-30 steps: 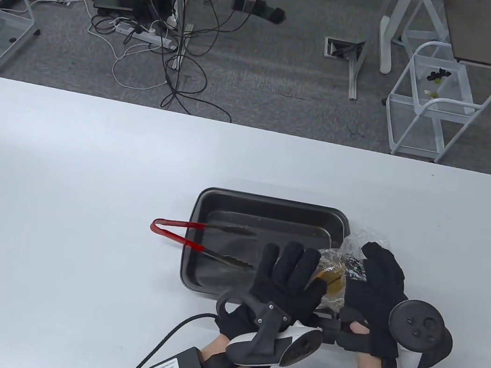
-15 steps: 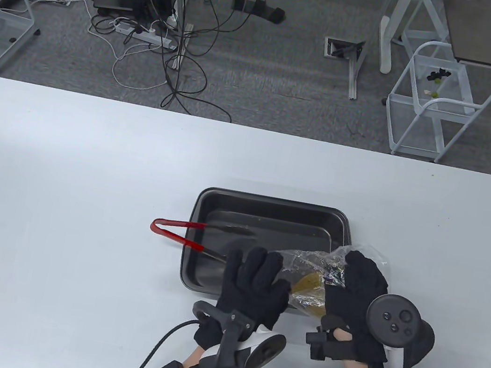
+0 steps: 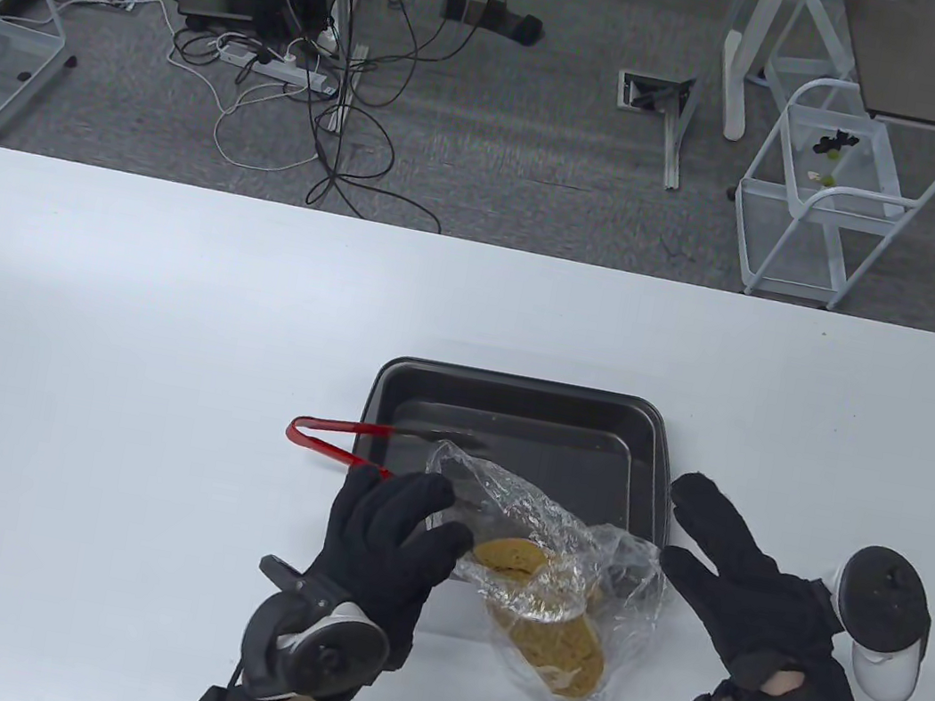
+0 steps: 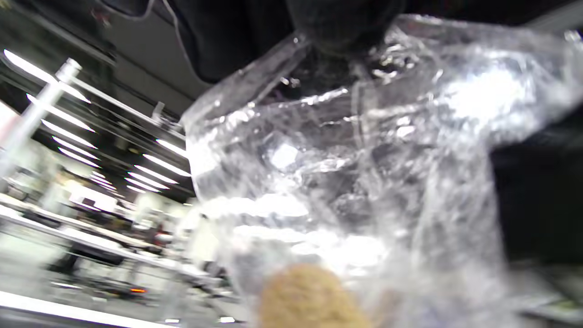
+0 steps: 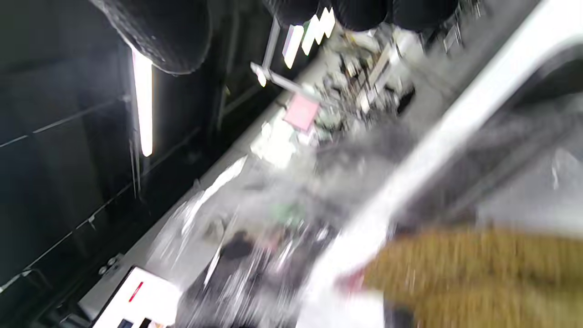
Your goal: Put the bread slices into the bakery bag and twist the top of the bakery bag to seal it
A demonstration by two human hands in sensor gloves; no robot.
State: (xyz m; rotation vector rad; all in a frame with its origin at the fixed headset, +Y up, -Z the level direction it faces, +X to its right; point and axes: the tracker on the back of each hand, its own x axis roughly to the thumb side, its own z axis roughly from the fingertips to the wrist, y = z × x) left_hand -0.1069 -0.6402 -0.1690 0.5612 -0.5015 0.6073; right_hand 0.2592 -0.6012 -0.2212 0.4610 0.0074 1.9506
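Bread slices (image 3: 553, 632) already bagged, the top not yet twisted.

Bakery bag (image 3: 549, 555), clear and crinkled, lies on the white table (image 3: 113, 360) at the near edge of the dark baking tray (image 3: 518, 396), its loose mouth pointing far-left over the tray and the round brown slices sitting in its near end. The left hand (image 3: 386, 553) pinches the plastic at the bag's left side, near the mouth; the left wrist view shows only crumpled film close up under a dark fingertip. The right hand (image 3: 738, 584) is just right of the bag with fingers spread and straight, holding nothing. Red-handled tongs (image 3: 359, 453) rest across the tray's left rim. Loading looks finished, so sealing is the step in hand: the right hand probably needs to gather the slack mouth into a neck, then turn it while the left steadies the slices.
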